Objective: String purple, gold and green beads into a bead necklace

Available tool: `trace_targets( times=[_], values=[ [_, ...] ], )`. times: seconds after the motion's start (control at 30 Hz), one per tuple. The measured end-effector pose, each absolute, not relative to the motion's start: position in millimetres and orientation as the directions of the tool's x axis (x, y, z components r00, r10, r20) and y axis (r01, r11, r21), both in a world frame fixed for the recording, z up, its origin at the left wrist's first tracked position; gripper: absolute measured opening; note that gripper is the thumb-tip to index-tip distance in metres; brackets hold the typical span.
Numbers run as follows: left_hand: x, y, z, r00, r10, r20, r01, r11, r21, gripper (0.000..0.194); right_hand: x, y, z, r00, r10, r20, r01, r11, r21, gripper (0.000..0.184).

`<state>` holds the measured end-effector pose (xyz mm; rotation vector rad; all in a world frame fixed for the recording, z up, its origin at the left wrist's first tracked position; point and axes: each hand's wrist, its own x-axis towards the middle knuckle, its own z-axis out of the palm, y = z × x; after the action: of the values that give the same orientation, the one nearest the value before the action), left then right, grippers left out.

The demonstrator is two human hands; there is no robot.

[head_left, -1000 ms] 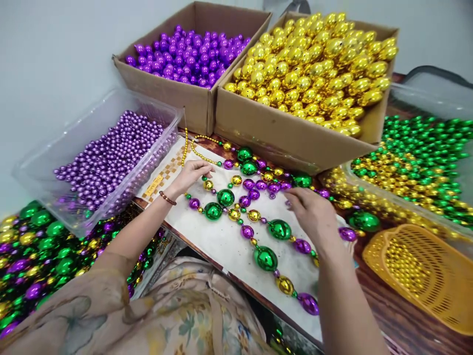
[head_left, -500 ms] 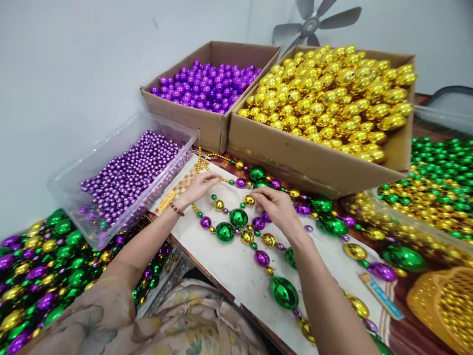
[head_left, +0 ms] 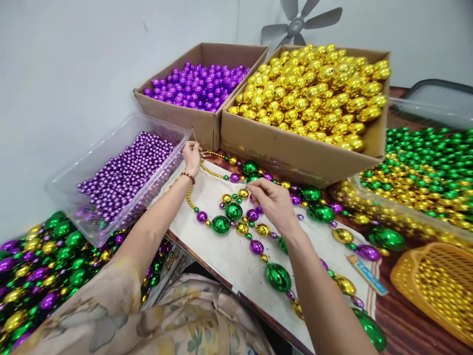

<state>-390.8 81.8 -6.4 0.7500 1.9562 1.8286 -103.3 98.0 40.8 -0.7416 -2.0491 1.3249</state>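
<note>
Bead string (head_left: 220, 225): green, purple and gold, lying on the white cloth (head_left: 229, 261) at the clock's centre, its small gold beads curving up toward the left wrist.
Left hand (head_left: 192, 157): at eleven o'clock, fingers drawn together at the foot of a thin wire (head_left: 194, 135); whether the grip pinches wire or beads cannot be told.
Right hand (head_left: 271, 202): between two and three, thumb and forefinger nearly meeting just beside gold and purple beads; whether the grip has hold of one cannot be told.
Second string (head_left: 320, 213): past the right hand, toward three.
Clear bin (head_left: 70, 172): toward ten, holding small purple beads (head_left: 125, 177).
Boxes: purple balls (head_left: 201, 88) at eleven, gold balls (head_left: 310, 93) between one and two.
Yellow basket (head_left: 402, 276): at three, on the brown tabletop (head_left: 395, 320), with small gold beads inside.
Heap of bead strings (head_left: 48, 261): near nine.
Fan (head_left: 295, 25): at one, farthest back.
</note>
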Motion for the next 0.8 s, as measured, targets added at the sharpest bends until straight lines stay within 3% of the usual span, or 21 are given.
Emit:
trace_targets(
  times=[0.1,0.3,0.47,0.63,0.8],
  values=[
    [-371.7,48.5,22.5,-0.808,0.585,0.072,0.099,0.015,0.995,0.010,-102.5,96.9,55.3,-0.634,0.729,0.257,0.144,0.439,-0.887,0.019],
    [-306.9,-45.7,111.9,-0.634,0.758,0.155,0.116,-0.105,0.988,0.015,-97.6,91.7,82.6,-0.593,0.674,0.441,0.119,0.615,-0.780,0.020],
    [-240.2,-88.7,171.1,-0.564,0.800,0.204,0.186,-0.117,0.976,0.014,-81.5,86.9,107.5,-0.542,0.650,0.533,-0.012,0.628,-0.778,0.016],
    [-195.6,-113.8,194.0,-0.553,0.798,0.238,0.227,-0.130,0.965,0.013,-64.6,87.8,137.6,-0.516,0.612,0.600,-0.210,0.589,-0.781,0.015],
    [-194.3,-119.1,188.8,-0.587,0.792,0.167,0.197,-0.059,0.979,0.013,-69.6,85.1,164.7,-0.510,0.557,0.655,-0.359,0.555,-0.751,0.017]
  ],
)
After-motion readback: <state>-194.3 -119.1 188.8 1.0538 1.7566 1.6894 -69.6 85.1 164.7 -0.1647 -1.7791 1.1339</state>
